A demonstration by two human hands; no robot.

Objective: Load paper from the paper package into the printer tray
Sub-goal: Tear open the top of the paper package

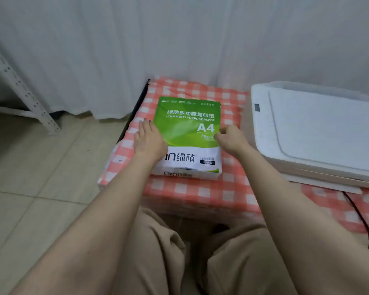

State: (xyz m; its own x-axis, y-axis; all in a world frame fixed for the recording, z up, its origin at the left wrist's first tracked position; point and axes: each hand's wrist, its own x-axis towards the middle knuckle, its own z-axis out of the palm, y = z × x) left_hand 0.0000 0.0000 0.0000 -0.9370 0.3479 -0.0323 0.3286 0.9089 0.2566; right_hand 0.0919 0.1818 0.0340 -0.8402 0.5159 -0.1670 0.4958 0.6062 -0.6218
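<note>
The left hand lies flat with straight fingers along the left edge of the paper package, its fingertips reaching past the wrapper onto the cloth. The right hand is curled at the package's right edge, thumb and fingertips pinching the wrapper just beside the large "A4". Both bare forearms reach forward over knees in loose beige trousers. The package is a sealed rectangular ream in glossy film, bright green above and white below, printed "LYNN MULTI PURPOSE PAPER". It lies flat near the left end of a low table. A red-and-white checked tablecloth covers the table, smooth and slightly wrinkled, with a black table edge showing at the far left. Just to the right stands a white printer, a boxy matte plastic body with rounded corners, a closed flat lid and a small dark display. A black cable trails across the cloth below it. A pleated white curtain hangs behind, pale beige floor tiles spread to the left, and a perforated grey metal shelf frame leans in at the far left.
</note>
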